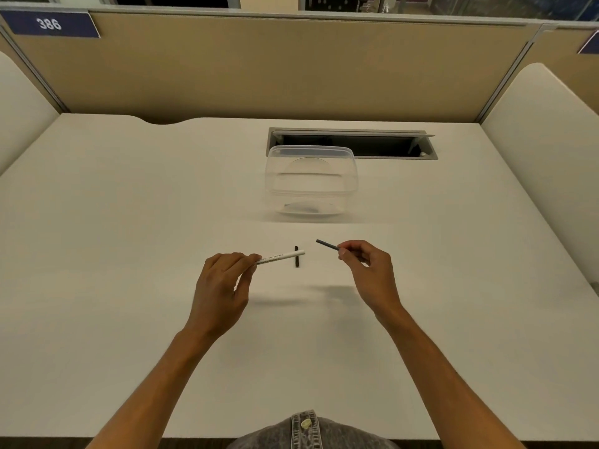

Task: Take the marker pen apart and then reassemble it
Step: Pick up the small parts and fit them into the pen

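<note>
At the near edge, a grey denim garment [308, 432] with a pale button is seen below the worktop [113, 238]. Two bare forearms are stretched forward from there over the white surface.

The left hand [223, 286] is curled around one end of the white barrel [281, 257], which is pinched between thumb and fingers and held above the worktop, its free end pointed right and a little away. Small print is carried along the barrel, too fine to be read. The right hand [366, 270] is closed in a pinch on a thin dark rod [327, 245], which is aimed left toward the barrel's free end; the two parts are held apart, with a gap between their tips. Shadows of both hands are cast on the worktop beneath them.

Between and just beyond the two hands, a short black piece [296, 256] is laid on the worktop, set crosswise to the barrel; what part of the pen it is cannot be told.

Farther back, a clear plastic tub [311, 179] is placed near the middle of the worktop. Just behind it, a grey cable slot [353, 144] is set into the surface with its flap raised. Beyond, a tan partition [291, 66] is stood, with a blue plate [49, 24] marked 386 fixed at its upper left.
</note>
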### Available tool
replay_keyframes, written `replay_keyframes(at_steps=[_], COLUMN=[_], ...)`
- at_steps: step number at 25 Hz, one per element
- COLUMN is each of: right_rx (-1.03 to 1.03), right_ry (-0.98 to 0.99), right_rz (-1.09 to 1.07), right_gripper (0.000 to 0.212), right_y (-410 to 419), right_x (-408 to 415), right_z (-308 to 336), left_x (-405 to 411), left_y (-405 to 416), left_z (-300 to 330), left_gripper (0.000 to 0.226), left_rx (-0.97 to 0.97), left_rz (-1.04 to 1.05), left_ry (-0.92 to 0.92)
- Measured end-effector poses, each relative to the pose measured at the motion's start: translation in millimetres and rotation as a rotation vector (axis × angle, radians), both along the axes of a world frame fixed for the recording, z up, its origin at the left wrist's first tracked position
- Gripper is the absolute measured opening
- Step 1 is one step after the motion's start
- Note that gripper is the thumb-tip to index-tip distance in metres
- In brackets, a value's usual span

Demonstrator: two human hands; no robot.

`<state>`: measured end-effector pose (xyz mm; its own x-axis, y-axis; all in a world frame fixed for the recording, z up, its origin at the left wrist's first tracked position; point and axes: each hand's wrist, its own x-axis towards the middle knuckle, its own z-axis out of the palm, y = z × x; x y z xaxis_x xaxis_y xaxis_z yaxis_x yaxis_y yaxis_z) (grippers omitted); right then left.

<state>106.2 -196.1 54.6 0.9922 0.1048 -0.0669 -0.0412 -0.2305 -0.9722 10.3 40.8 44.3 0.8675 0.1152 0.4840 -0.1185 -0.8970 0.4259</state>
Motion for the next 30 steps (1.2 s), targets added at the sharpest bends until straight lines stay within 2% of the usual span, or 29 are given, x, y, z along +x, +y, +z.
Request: replay_keyframes(at_steps=[5, 22, 27, 30], right_rx=[0.071, 0.026, -0.031, 0.044], right_ry=[-0.038, -0.069, -0.159, -0.113], right_rz=[0.017, 0.097, 0.15, 0.189], right_gripper=[0.012, 0.012, 0.009, 0.012], right_y=[0, -4, -7, -2], right_x=[-10, -9, -8, -9], right_z=[11, 19, 23, 26], left_x=[1, -1, 0, 0], left_y=[-5, -14, -19, -26], left_z=[4, 16, 23, 28], left_gripper=[0.022, 0.022, 0.02, 0.019], left_rx=[0.0, -0.014, -0.013, 0.015], left_rz=[0.002, 0.002, -0.023, -0.042], left_ry=[-0.016, -0.053, -0.003, 0.044])
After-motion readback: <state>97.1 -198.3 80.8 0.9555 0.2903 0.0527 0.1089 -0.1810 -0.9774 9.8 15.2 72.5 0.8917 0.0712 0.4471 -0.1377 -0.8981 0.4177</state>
